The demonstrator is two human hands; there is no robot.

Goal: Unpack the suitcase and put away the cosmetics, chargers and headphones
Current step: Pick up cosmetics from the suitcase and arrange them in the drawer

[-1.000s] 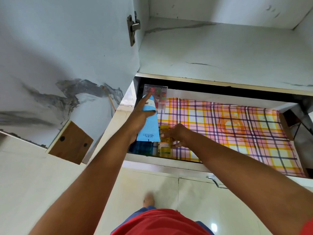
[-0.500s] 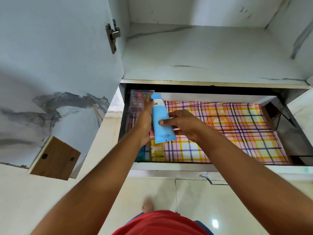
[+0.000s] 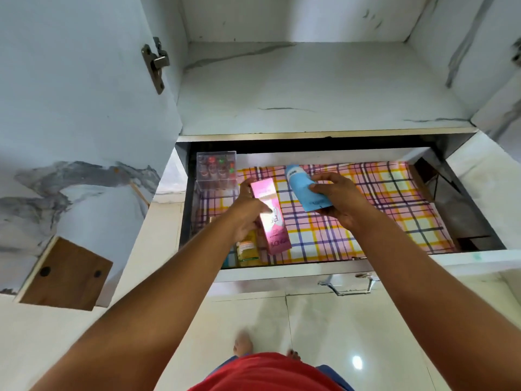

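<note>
Left hand [image 3: 248, 213] grips a glossy pink rectangular carton [image 3: 270, 218]. Right hand [image 3: 338, 201] clasps a light-blue plastic tube [image 3: 303, 190] above the checked-lined open drawer [image 3: 366, 261].

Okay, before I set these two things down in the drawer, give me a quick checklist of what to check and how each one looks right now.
1. Drawer pulled open enough: ok.
2. Bare space on the checked liner for both items: ok, the middle and right side are free.
3. Right hand has a firm hold on the blue tube: ok, fingers wrap its lower end.
4. Left hand has a firm hold on the pink box: ok, though the grip is only at its upper half.
5. Items already stored, the clear organiser and yellow bottle, out of the way: ok, both sit along the left side.
6. Tube cap closed: cannot tell.
</note>
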